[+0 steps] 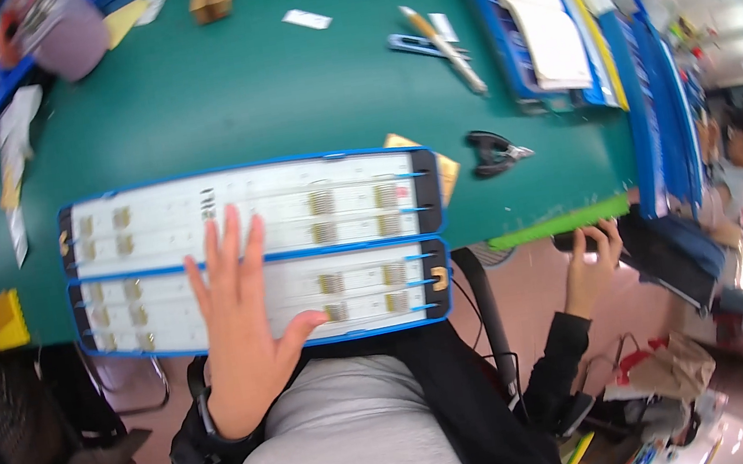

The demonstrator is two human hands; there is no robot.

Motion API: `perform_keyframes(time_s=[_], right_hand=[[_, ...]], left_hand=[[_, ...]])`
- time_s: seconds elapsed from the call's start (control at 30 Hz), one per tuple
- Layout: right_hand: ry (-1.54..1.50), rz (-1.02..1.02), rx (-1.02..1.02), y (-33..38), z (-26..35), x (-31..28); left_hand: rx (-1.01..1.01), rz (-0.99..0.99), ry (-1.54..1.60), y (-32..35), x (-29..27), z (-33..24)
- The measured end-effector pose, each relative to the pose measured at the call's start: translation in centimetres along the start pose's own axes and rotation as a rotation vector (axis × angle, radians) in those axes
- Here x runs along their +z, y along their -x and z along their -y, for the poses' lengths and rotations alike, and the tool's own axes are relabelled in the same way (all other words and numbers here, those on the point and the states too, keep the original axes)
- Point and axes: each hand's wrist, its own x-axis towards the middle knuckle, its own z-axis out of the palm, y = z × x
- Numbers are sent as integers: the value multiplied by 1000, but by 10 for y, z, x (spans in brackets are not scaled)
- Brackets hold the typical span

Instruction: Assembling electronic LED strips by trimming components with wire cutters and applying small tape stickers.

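Observation:
A long, flat, blue-rimmed case (287, 239) lies unfolded at the table's near edge, its two white panels side by side. Pale, ribbed, coil-like bundles (321, 203) sit in rows toward both ends, with thin blue-tipped pins along them. Over the case's middle, my left hand (238, 308) is open, fingers spread and palm down; whether it presses on the panels or hovers is hard to tell. At the right, beside a green strip (560, 221) on the table's edge, the fingers of my right hand (592, 260) curl around a small dark thing, too blurred to name.
Black-handled snips (497, 153) lie right of the case, on the green table (275, 84). Farther back are a blue cutter (414, 46), a pen (449, 55) and paper slips. Blue folders (648, 108) line the right edge. A mauve bucket (69, 37) stands far left. Someone sits at far right.

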Motion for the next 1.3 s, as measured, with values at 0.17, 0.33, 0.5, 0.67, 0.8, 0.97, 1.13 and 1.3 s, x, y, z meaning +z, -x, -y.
perform_keyframes(time_s=[0.17,0.33,0.5,0.67,0.8,0.97,1.13,1.3], right_hand=[[1,-32,11,-2,0,10],[-280,-140,203,10,-14,33],[-672,-219,506,-10,-2,21],[-540,184,48,-7,116,-63],[-759,897,-676,-10,231,-113],[-1455,1094,-559,-36,234,-109],[-1762,379,-119,-94,253,-69],[-1543,353,28,-139,281,16]], left_hand=[[37,-59,170,11,-3,6],[163,-168,338,14,-8,0],[239,-239,454,19,-19,-1],[193,195,1018,16,-18,-8],[529,581,1081,26,-8,-20],[791,603,1426,40,9,-26],[370,920,1517,42,-53,13],[-150,-44,1607,66,-54,41]])
